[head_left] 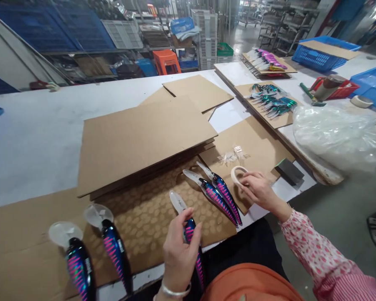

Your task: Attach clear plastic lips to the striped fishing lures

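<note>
My left hand (180,246), with a bracelet on the wrist, is closed round a blue and black fishing lure (190,228) with pink stripes and a clear diving lip. The lower body of that lure hangs past the table edge, partly behind the hand. In my right hand (258,190) is a narrow white ring, a roll of tape (237,175), pinched at its side. Between the hands, two matching lures (219,196) lie side by side on spotted cardboard (144,217). Two more, a left lure (80,267) and its neighbour (115,251), lie at the lower left.
Stacked cardboard sheets (147,142) lie behind the lures. Small clear pieces (230,156) and a dark block (289,171) are near my right hand. Farther right are green lures (274,102), a clear plastic bag (338,138) and a blue basket (316,56). An orange stool (166,60) stands beyond the table.
</note>
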A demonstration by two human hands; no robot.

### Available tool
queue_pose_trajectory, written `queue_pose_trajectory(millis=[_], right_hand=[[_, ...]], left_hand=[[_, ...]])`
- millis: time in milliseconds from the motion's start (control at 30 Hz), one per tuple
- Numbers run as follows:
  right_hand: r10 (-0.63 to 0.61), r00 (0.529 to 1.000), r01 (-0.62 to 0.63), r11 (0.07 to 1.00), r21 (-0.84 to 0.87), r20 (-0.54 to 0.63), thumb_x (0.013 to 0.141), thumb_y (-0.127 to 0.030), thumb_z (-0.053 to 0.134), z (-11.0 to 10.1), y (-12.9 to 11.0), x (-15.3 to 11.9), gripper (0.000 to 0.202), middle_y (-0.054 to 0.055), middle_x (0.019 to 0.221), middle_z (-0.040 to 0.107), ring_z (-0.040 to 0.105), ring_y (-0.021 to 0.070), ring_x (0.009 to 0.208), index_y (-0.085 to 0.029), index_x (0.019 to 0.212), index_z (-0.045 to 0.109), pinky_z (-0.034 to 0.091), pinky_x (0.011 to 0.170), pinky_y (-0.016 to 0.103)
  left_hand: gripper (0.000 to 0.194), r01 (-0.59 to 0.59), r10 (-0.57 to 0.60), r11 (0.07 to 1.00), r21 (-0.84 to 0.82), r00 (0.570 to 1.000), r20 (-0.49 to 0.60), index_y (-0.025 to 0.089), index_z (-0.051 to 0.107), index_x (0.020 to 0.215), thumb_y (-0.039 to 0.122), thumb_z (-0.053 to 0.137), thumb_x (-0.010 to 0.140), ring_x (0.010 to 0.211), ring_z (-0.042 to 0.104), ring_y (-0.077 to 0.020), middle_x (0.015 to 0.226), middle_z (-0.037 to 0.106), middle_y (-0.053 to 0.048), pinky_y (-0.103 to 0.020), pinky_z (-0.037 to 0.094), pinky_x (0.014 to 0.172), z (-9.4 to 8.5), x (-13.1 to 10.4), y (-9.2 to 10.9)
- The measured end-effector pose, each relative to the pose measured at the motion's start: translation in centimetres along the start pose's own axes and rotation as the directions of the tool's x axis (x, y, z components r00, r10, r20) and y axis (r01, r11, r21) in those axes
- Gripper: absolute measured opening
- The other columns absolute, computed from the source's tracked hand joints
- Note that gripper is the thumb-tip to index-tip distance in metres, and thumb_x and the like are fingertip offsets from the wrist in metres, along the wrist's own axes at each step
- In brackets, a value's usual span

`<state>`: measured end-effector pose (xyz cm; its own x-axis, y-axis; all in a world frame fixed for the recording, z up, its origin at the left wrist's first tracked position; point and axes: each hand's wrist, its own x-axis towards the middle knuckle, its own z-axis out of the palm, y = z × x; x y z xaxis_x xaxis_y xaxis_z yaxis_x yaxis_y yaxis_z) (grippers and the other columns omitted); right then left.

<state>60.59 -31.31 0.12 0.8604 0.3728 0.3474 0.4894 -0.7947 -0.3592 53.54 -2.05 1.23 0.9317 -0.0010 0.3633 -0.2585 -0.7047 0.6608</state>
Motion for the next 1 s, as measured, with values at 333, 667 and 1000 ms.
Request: queue_pose_trajectory(millis=[333,667,1000], right_hand=[[-0.161,0.987,0.139,0.902,0.409,0.021,0.098,-0.031,0.049,2.3,-9.2,-0.4,0.014,0.005,0.080,0.064,0.056,0.0189,0.073,-0.019,0.094,0.056,0.042,0.068,0.031],[-0.298,0.954,0.277,0.921,0.274,0.037,0.101,-0.029,0.045,1.5,-9.5,0.3,0.017,0.004,0.078,0.064,0.056,0.0171,0.071,-0.017,0.094,0.056,0.038,0.068,0.031],[-0.314,0.937,0.284,0.940,0.190,0.153,0.103,-0.024,0.041,0.1,-8.0,1.1,0.020,0.002,0.080,0.063,0.056,0.0176,0.077,-0.021,0.100,0.060,0.041,0.076,0.031]], left_hand=[[0.034,-0.178,0.178,0.982,-0.058,0.984,0.004,0.022,0.057,0.121,0.015,0.064,0.088,0.098,0.071,-0.0192,0.106,0.073,-0.006,-0.031,0.057,0.088,0.9,0.1,2.7],[0.012,-0.117,0.117,0.993,-0.018,0.993,-0.016,0.020,0.058,0.102,0.017,0.061,0.090,0.074,0.068,-0.0143,0.083,0.070,0.000,-0.025,0.052,0.070,-0.4,-0.4,2.4],[0.006,-0.046,0.043,0.999,0.026,0.993,0.108,0.022,0.058,0.086,0.021,0.056,0.092,0.071,0.058,-0.0178,0.078,0.065,-0.001,-0.031,0.043,0.065,-1.2,-0.6,3.0]])
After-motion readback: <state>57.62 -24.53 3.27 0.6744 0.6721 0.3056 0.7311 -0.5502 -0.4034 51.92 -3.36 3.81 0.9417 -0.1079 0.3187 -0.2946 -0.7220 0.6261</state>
